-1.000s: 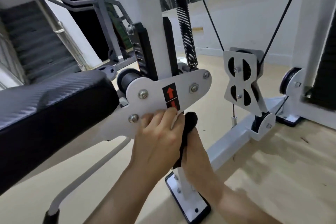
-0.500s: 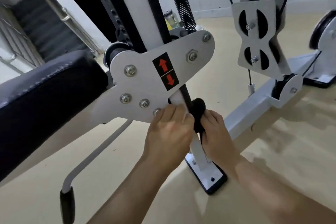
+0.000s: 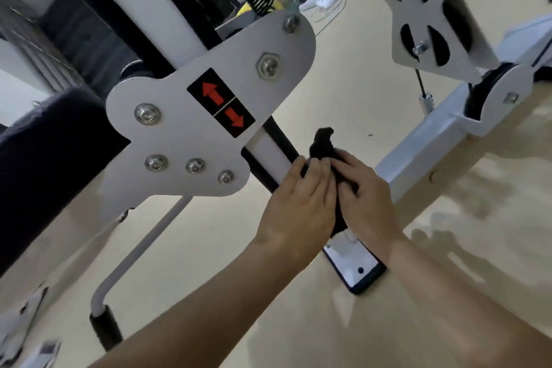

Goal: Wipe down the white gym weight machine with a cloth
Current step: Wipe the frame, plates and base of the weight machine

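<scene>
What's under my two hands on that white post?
A black cloth shows between the left hand and right hand, bunched against the white post. The post's stretch beneath them and most of the cloth are covered.

Left forearm (image 3: 209,302): bare, enters at 7 o'clock, runs toward 1 o'clock. Left hand (image 3: 298,206): back to camera, wrist straight, fingers curled forward, tips bearing on cloth (image 3: 322,143). Contact under palm hidden.

Right forearm (image 3: 463,293): bare, enters at 5 o'clock, runs toward 11 o'clock. Right hand (image 3: 369,194): just beside left hand, at its 3 o'clock, back to camera, fingers curled round cloth, thumb not visible.

Knuckles side by side, cloth gripped between both hands.
</scene>
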Available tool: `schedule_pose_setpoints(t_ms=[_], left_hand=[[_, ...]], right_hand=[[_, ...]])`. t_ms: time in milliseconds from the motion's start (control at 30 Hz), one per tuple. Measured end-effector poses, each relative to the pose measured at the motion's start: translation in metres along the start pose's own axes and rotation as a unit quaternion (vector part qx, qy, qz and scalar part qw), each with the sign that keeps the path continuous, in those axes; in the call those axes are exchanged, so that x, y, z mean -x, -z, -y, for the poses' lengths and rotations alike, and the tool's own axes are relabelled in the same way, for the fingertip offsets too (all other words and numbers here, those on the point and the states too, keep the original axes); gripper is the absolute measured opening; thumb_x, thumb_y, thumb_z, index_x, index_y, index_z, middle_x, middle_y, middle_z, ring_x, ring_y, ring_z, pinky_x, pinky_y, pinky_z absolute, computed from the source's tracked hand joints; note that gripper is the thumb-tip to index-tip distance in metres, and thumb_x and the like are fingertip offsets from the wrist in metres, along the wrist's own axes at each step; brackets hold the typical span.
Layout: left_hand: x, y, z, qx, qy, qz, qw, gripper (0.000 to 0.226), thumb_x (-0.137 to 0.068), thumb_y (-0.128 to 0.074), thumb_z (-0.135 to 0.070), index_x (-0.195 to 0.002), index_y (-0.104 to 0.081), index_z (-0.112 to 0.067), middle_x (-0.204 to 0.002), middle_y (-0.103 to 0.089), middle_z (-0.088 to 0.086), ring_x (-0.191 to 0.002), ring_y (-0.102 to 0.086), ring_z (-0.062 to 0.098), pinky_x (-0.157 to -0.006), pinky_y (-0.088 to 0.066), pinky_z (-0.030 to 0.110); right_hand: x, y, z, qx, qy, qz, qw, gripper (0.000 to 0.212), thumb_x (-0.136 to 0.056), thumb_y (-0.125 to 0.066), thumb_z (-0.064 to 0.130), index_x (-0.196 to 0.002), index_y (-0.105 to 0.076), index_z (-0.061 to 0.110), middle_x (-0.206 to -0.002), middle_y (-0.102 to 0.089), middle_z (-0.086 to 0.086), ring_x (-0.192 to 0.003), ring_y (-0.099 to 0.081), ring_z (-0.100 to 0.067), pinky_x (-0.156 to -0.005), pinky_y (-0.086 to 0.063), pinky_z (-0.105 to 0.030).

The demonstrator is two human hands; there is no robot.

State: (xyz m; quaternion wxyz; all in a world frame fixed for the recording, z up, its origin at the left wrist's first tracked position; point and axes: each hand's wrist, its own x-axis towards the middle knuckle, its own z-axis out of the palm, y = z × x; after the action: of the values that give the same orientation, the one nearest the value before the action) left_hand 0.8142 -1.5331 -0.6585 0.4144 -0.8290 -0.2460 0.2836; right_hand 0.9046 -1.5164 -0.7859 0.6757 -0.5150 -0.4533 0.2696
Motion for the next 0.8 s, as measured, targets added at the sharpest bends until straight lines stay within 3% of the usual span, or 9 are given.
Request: schedule_pose_setpoints(t_ms=[67,133,167,234,267,334,500,634,801], left_hand=[[-0.012,-0.008,-0.006,-0.047,-0.023,0.018,0.998,0.057,-0.099,-0.026,-0.023,-0.148,-0.021,0.006,-0.154,-0.018,0.029,-0.143,-0.016,0.043,-0.116,0.001,0.053],[-0.017,-0.018,-0.012,-0.054,-0.048,0.022,0.997,0.054,-0.101,-0.028,-0.024,-0.147,-0.028,0.004,-0.154,-0.016,0.031,-0.143,-0.015,0.045,-0.117,-0.002,0.053],[-0.018,-0.024,-0.016,-0.046,-0.065,0.03,0.996,0.053,-0.102,-0.03,-0.025,-0.146,-0.029,0.004,-0.154,-0.018,0.03,-0.143,-0.015,0.044,-0.117,-0.002,0.054],[-0.016,-0.033,-0.026,-0.036,-0.094,0.057,0.993,0.053,-0.102,-0.032,-0.024,-0.145,-0.03,0.006,-0.153,-0.022,0.03,-0.143,-0.016,0.044,-0.117,-0.001,0.054],[-0.014,-0.038,-0.03,-0.038,-0.103,0.067,0.992,0.052,-0.102,-0.031,-0.024,-0.144,-0.03,0.008,-0.152,-0.025,0.031,-0.142,-0.018,0.044,-0.117,-0.002,0.054],[-0.014,-0.045,-0.038,-0.045,-0.114,0.088,0.989,0.052,-0.102,-0.029,-0.023,-0.143,-0.032,0.009,-0.149,-0.03,0.031,-0.14,-0.024,0.044,-0.116,-0.001,0.055],[-0.025,-0.055,-0.052,-0.042,-0.122,0.13,0.983,0.052,-0.099,-0.04,-0.026,-0.14,-0.041,0.005,-0.141,-0.045,0.026,-0.129,-0.041,0.042,-0.116,-0.012,0.055],[-0.034,-0.053,-0.062,0.034,-0.099,0.144,0.984,0.043,-0.096,-0.036,-0.02,-0.131,-0.052,-0.001,-0.129,-0.053,0.019,-0.12,-0.045,0.034,-0.115,-0.02,0.051],[-0.019,-0.051,-0.07,0.087,-0.113,0.107,0.984,0.037,-0.089,-0.037,-0.016,-0.1,-0.072,-0.01,-0.11,-0.066,0.012,-0.102,-0.058,0.027,-0.101,-0.042,0.042]], right_hand=[[-0.014,0.002,-0.022,0.0,-0.065,-0.048,0.997,0.048,-0.085,-0.043,-0.009,-0.12,-0.068,0.015,-0.118,-0.058,0.034,-0.109,-0.057,0.001,-0.089,-0.038,-0.002],[-0.021,0.003,-0.048,0.134,-0.01,0.05,0.99,0.043,-0.086,-0.048,-0.012,-0.12,-0.067,0.006,-0.136,-0.056,0.005,-0.122,-0.052,-0.022,-0.102,-0.043,-0.025],[-0.017,0.004,-0.06,0.229,0.012,0.142,0.963,0.039,-0.088,-0.052,-0.005,-0.122,-0.066,0.008,-0.144,-0.049,-0.002,-0.131,-0.043,-0.029,-0.106,-0.04,-0.036],[0.002,0.007,-0.081,0.396,0.094,0.258,0.876,0.031,-0.088,-0.063,0.015,-0.118,-0.068,0.019,-0.145,-0.049,0.001,-0.136,-0.039,-0.025,-0.1,-0.041,-0.039],[0.011,0.011,-0.091,0.44,0.151,0.282,0.839,0.029,-0.084,-0.068,0.02,-0.112,-0.07,0.021,-0.137,-0.056,0.002,-0.132,-0.047,-0.022,-0.093,-0.042,-0.038],[0.008,0.023,-0.112,0.469,0.208,0.276,0.813,0.027,-0.081,-0.066,0.018,-0.107,-0.07,0.021,-0.127,-0.063,0.003,-0.124,-0.055,-0.021,-0.089,-0.036,-0.038],[-0.032,0.036,-0.115,0.45,0.04,0.168,0.876,0.023,-0.084,-0.063,0.017,-0.106,-0.068,0.019,-0.121,-0.063,0.0,-0.126,-0.047,-0.024,-0.09,-0.022,-0.04],[0.021,-0.01,-0.093,0.358,0.059,0.251,0.897,0.037,-0.093,-0.036,0.028,-0.124,-0.057,0.023,-0.139,-0.048,0.007,-0.138,-0.029,-0.015,-0.1,-0.018,-0.038],[0.01,-0.008,-0.105,0.235,0.004,0.245,0.941,0.039,-0.095,-0.044,0.016,-0.128,-0.058,0.029,-0.135,-0.054,0.008,-0.133,-0.037,-0.009,-0.09,-0.015,-0.024]])
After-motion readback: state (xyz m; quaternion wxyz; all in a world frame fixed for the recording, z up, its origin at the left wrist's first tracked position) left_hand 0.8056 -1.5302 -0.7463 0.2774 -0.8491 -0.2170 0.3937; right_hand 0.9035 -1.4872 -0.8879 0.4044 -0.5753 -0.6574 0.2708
